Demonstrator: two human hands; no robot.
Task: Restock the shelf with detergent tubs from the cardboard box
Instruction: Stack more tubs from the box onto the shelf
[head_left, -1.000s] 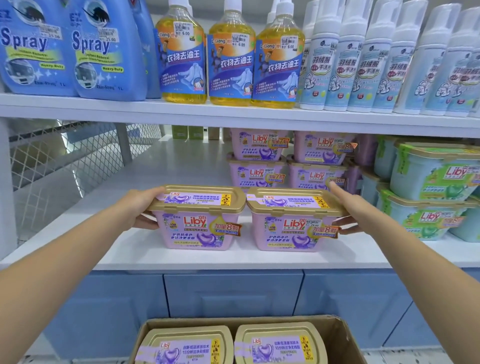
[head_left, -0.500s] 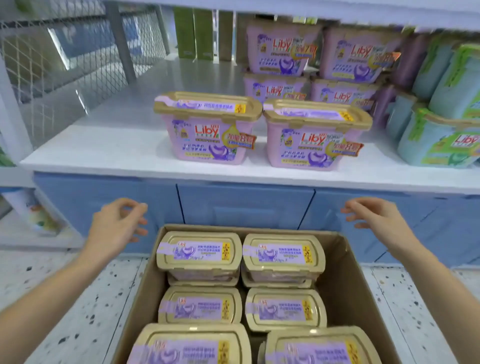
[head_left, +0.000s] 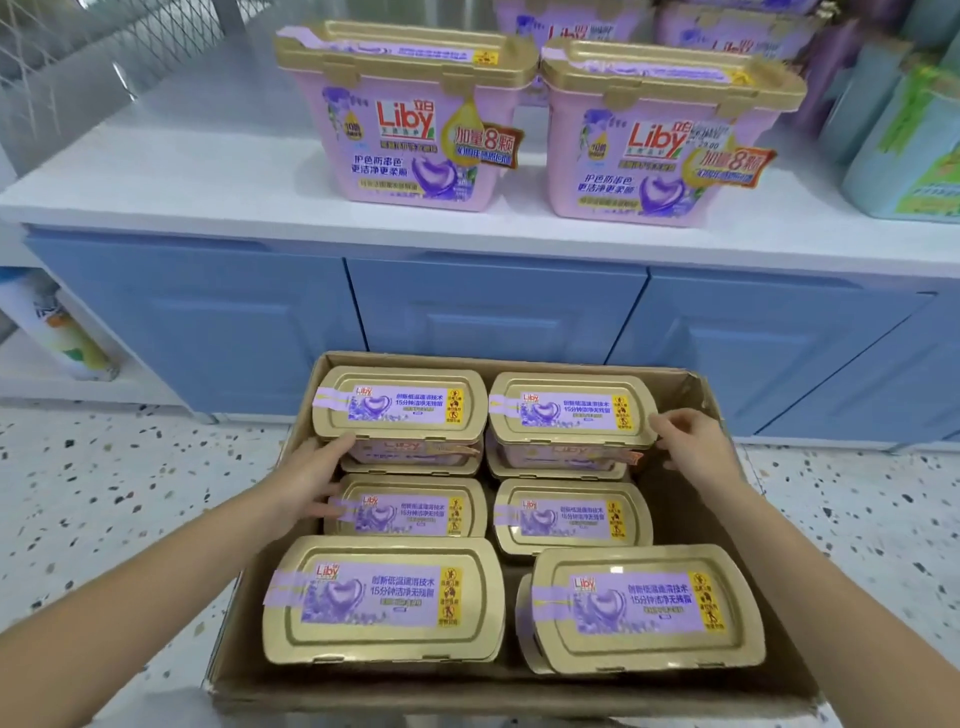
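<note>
A speckled floor (head_left: 104, 499) is seen at the bottom of a white shelf (head_left: 197, 176), which is carried on a row of blue cabinet doors (head_left: 493, 322). A wire mesh panel (head_left: 104, 47) is set at the shelf's left end. The cardboard box (head_left: 467, 693) is placed on the floor directly in front of the cabinet doors, its top open. Two pink detergent tubs with gold lids, the left shelf tub (head_left: 405, 135) and the right shelf tub (head_left: 670, 156), are stood side by side near the front edge of the shelf, labels facing out; more pink tubs are stacked behind them, and blue-green tubs (head_left: 904, 156) are ranged to their right. Inside the box, six gold lids are shown in two columns: the far-left tub (head_left: 400, 410) and far-right tub (head_left: 571, 415) are raised on tubs beneath them, the two middle tubs (head_left: 410, 512) lie lower, and the two near tubs (head_left: 384, 597) are raised again. The left hand (head_left: 311, 483) is laid against the left end of the far-left tub, its fingers (head_left: 337, 447) straight and released beneath the lid rim. The right hand (head_left: 691, 447) is held at the right end of the far-right tub, its fingers (head_left: 667, 421) relaxed and touching the lid edge, with nothing grasped.
</note>
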